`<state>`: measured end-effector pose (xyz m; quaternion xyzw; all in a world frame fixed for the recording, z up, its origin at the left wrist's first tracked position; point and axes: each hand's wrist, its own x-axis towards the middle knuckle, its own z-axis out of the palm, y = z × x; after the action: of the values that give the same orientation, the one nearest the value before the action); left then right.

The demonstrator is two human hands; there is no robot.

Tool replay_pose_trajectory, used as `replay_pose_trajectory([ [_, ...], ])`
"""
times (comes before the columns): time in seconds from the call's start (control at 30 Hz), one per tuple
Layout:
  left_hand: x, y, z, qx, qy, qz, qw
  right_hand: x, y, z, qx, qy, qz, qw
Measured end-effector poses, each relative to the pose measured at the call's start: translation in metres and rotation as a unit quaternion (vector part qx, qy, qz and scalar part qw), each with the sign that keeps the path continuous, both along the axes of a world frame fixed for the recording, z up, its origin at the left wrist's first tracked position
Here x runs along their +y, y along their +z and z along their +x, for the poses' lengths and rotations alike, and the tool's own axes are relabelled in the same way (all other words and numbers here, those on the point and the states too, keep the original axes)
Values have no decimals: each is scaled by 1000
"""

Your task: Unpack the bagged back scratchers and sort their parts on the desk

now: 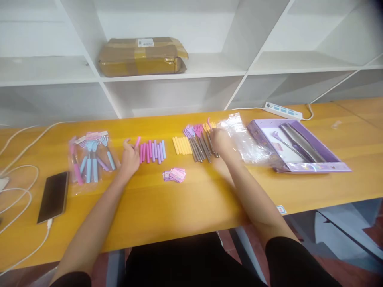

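Note:
My left hand [131, 158] is closed around a pink handle tube [138, 141], whose top end sticks up past the fingers. Beside it lies a row of pink, purple and blue handle tubes [153, 151]. Farther right is a row of yellow handle tubes [182, 146]. Back scratchers with purple, pink and yellow claw heads [198, 130] and bare metal rods lie next to these. My right hand [222, 142] is over the right end of the scratchers, fingers bent; the hand hides most of what they grip. Small printed cards [175, 174] lie in front of the tubes.
Bagged back scratchers [93, 159] and a phone [54, 197] with white cables lie on the left. Clear plastic bags [245, 137], a purple box [320, 167] holding a scratcher and dark rods, and a power strip [283, 111] are rightward. A taped parcel [143, 57] sits on the shelf.

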<state>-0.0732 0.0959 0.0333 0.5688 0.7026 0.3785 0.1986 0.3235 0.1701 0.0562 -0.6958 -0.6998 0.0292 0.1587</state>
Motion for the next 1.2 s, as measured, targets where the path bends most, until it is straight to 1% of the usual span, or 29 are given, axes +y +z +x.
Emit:
replay_pose_trajectory([
  [0.03, 1, -5, 3, 15, 8, 11, 1000, 3, -11, -4, -14, 2, -5, 1000],
  [0.1, -3, -14, 7, 41, -3, 30, 999, 7, -28, -10, -21, 3, -5, 1000],
  [0.2, -11, -25, 6, 74, -30, 68, 994, 10, -44, -12, -32, 11, -2, 999],
  [0.33, -14, -29, 1, 104, -35, 97, 989, 16, -54, -10, -39, 24, 7, 999],
  [0.63, -11, -32, -1, 165, -41, 102, 980, 18, -66, -6, -41, 28, 25, 998],
  [0.7, -12, -33, -1, 172, -41, 102, 979, 18, -67, -4, -30, 25, 46, 998],
  [0.77, -13, -33, 0, 181, -43, 103, 977, 18, -65, -2, -8, 17, 86, 996],
  [0.83, -14, -32, 0, 191, -48, 108, 975, 16, -60, -1, 26, 7, 130, 991],
  [0.9, -15, -31, 1, 206, -56, 111, 971, 10, -52, -2, 60, 8, 153, 986],
  [1.0, -17, -31, 0, 239, -75, 106, 962, -8, -40, -9, 88, 36, 159, 983],
  [1.07, -17, -30, 0, 264, -92, 99, 955, -24, -35, -16, 94, 60, 157, 981],
  [1.2, -18, -30, 3, 300, -125, 84, 942, -51, -36, -29, 111, 98, 142, 979],
])
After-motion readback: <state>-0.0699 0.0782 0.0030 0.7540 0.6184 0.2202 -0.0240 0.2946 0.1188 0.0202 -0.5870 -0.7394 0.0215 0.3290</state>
